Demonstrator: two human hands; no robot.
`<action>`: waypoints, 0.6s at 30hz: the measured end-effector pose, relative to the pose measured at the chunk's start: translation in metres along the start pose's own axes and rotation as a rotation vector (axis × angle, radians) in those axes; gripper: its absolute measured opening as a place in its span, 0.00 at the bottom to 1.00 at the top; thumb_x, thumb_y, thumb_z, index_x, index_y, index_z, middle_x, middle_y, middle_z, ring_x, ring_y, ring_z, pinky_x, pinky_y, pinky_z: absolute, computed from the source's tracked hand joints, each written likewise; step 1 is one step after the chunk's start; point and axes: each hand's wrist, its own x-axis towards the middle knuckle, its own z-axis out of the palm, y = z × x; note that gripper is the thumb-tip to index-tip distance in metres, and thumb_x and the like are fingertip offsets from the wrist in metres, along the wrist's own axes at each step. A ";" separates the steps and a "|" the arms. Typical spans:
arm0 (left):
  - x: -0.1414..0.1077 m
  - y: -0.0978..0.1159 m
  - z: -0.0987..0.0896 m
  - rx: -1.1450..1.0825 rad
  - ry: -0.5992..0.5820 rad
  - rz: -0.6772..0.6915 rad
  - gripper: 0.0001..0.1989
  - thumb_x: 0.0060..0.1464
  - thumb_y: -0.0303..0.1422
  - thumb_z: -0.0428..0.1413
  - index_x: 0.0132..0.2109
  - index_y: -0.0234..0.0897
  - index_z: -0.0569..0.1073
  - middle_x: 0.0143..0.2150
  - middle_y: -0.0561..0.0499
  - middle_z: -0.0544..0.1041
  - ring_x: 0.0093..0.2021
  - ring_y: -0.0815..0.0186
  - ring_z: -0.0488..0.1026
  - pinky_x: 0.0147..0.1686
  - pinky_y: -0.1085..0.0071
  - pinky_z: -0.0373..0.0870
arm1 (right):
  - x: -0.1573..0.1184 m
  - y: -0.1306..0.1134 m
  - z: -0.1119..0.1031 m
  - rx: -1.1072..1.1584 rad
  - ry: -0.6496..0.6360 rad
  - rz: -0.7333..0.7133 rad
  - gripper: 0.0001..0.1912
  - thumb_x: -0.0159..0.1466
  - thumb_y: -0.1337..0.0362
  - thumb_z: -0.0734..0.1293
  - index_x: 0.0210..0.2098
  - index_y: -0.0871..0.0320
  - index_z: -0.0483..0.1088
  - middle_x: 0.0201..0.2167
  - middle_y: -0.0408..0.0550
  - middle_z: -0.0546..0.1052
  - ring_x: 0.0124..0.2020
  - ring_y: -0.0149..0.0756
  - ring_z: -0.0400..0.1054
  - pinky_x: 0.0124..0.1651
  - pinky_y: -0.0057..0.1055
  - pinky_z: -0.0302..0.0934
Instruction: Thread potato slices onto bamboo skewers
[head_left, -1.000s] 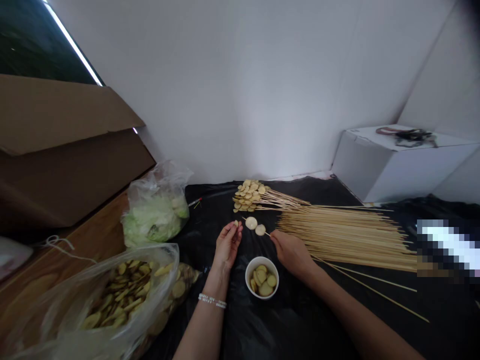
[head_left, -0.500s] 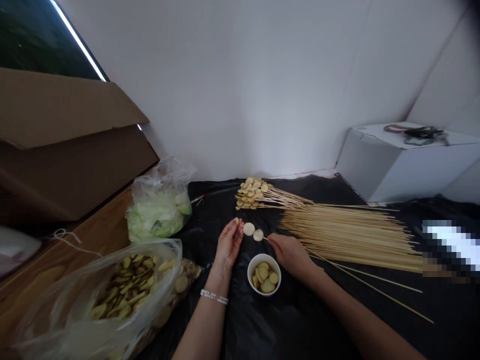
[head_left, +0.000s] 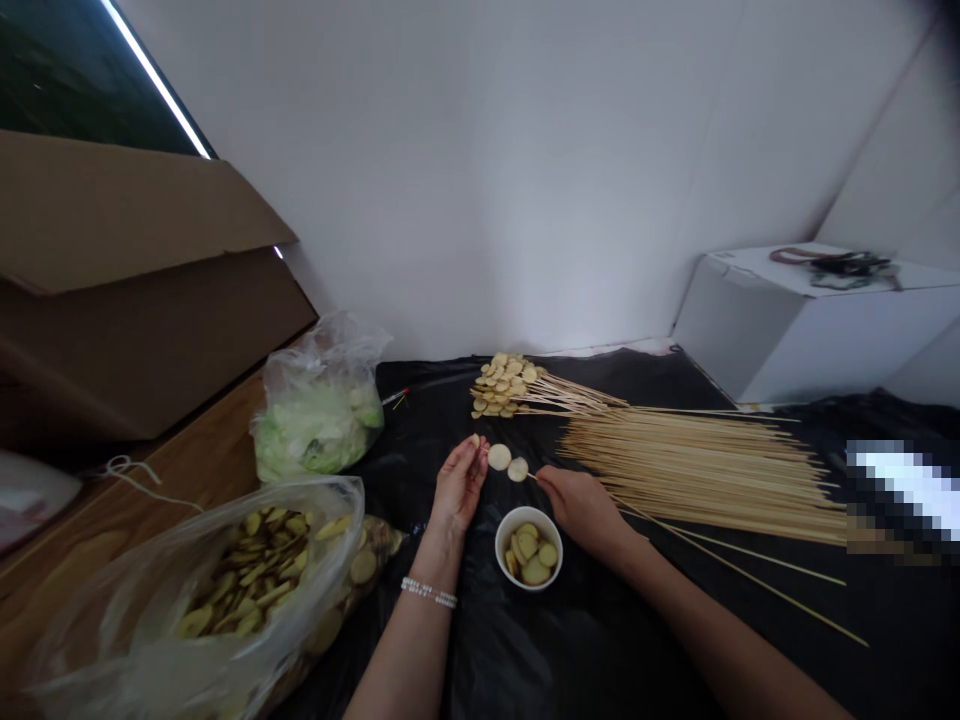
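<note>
My right hand (head_left: 577,505) is closed round a thin wooden skewer (head_left: 532,476) that points left. Two pale potato slices (head_left: 499,457) are threaded on it. At the skewer's far end, my left hand (head_left: 460,482) pinches another slice (head_left: 475,440) between thumb and fingers; whether the tip has pierced it is hidden. Below and between my hands stands a white bowl (head_left: 498,568) holding several potato slices (head_left: 535,570). Behind my hands lies a pile of finished-looking skewers with slices (head_left: 504,385) bunched at their left ends.
Many bare skewers (head_left: 697,470) lie spread on the black sheet (head_left: 600,650) at right. On the left stand an open plastic bag of slices (head_left: 247,580) and a bag of pale green vegetable (head_left: 319,430). A cardboard box (head_left: 150,340) and a white box (head_left: 757,320) flank the wall.
Almost nothing differs. My hands and the skewer hold nearly the same place, with only a tiny shift of the slices in view.
</note>
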 end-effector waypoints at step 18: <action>-0.002 0.000 0.001 0.102 0.024 -0.026 0.06 0.47 0.20 0.61 0.35 0.30 0.77 0.34 0.43 0.80 0.33 0.68 0.78 0.32 0.77 0.74 | 0.000 -0.002 0.005 -0.039 -0.014 -0.005 0.13 0.69 0.64 0.54 0.33 0.56 0.67 0.32 0.45 0.77 0.35 0.32 0.70 0.35 0.25 0.51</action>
